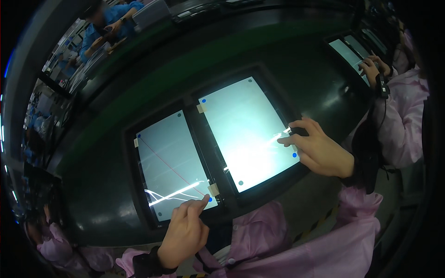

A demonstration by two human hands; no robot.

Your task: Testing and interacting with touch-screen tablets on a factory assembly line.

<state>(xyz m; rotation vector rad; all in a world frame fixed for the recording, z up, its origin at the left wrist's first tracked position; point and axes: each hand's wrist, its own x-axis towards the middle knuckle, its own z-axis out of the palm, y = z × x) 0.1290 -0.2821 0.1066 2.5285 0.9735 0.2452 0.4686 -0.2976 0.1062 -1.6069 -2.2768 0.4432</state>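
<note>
Two screens in black frames lie side by side on the dark table. The left screen (167, 162) is grey-white; a thin red line crosses it from a blue dot (139, 136) to the opposite corner. There my left hand (185, 231) touches the glass with its outstretched index fingertip, beside another blue dot (210, 199) and a beige tab (213, 189). Its other fingers are bent and hold nothing visible. The brighter right screen (241, 125) shows blue and dark corner dots. At its right edge, my right hand (322, 148) has thumb and index finger apart, the thumb over the glass.
Beyond my right arm, a co-worker's hands (371, 69) are over another lit screen (345, 53). A person in blue (113, 28) works across the table (111, 194). Another person in pink (55, 243) is at the lower left. Bright reflections streak both screens.
</note>
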